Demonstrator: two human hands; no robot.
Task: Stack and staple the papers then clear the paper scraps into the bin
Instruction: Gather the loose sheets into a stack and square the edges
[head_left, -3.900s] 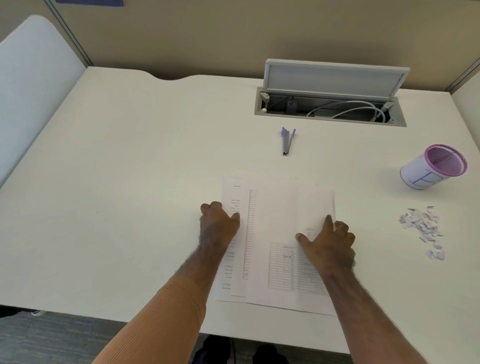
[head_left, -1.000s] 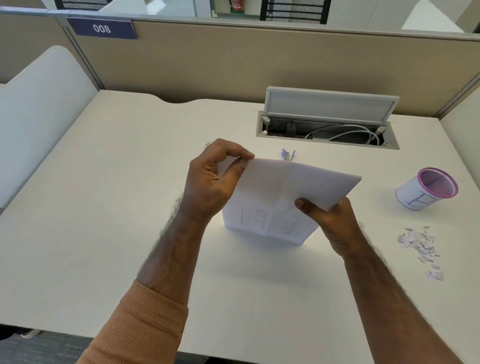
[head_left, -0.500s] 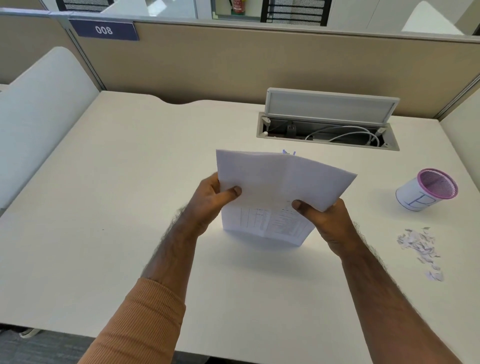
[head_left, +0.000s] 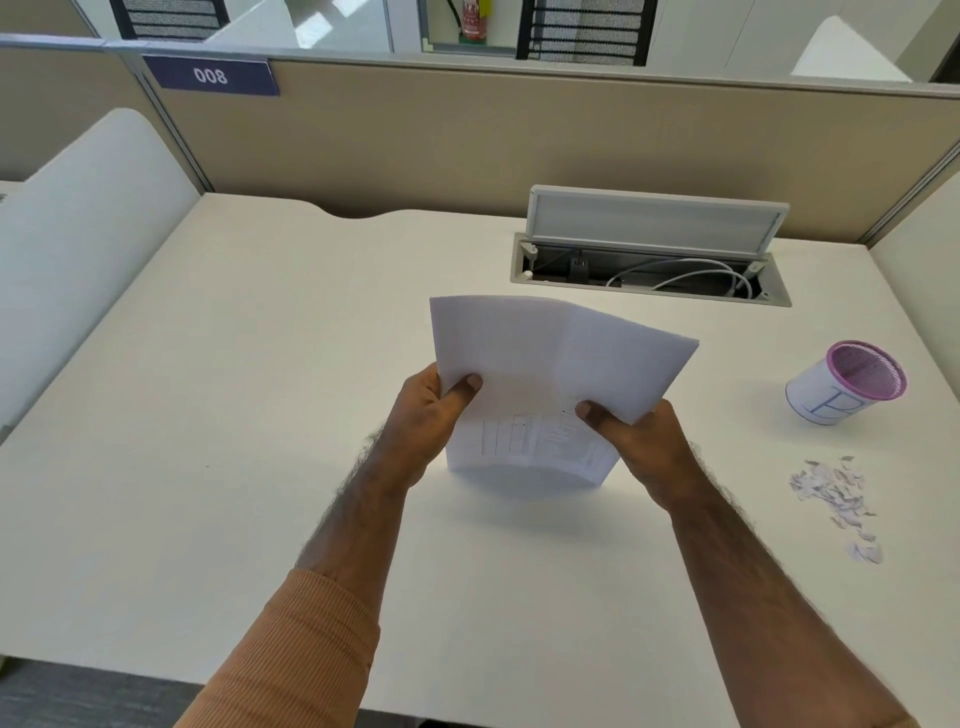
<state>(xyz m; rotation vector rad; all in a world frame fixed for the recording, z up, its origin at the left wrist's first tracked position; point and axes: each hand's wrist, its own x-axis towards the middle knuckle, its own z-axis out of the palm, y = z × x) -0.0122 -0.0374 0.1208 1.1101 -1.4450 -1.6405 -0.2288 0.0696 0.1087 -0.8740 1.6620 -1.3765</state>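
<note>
I hold the white papers (head_left: 545, 358) upright over the middle of the desk, their bottom edge resting on the desk top. My left hand (head_left: 428, 421) grips the left side with the thumb in front. My right hand (head_left: 639, 441) grips the right side the same way. Printed tables show on the lower part of the front sheet. A small heap of paper scraps (head_left: 836, 493) lies on the desk to the right. Behind the scraps stands the bin (head_left: 844, 382), a white cup with a pink mesh rim. The stapler is hidden behind the papers.
An open cable hatch (head_left: 649, 244) with white cords sits at the back of the desk (head_left: 208, 415). A beige partition wall runs along the far edge, and a white side panel (head_left: 78, 234) stands on the left.
The papers were lifted from flat on the desk and stood on edge. My left hand slid from the top left corner down the left side, and the sheets now cover the stapler.
</note>
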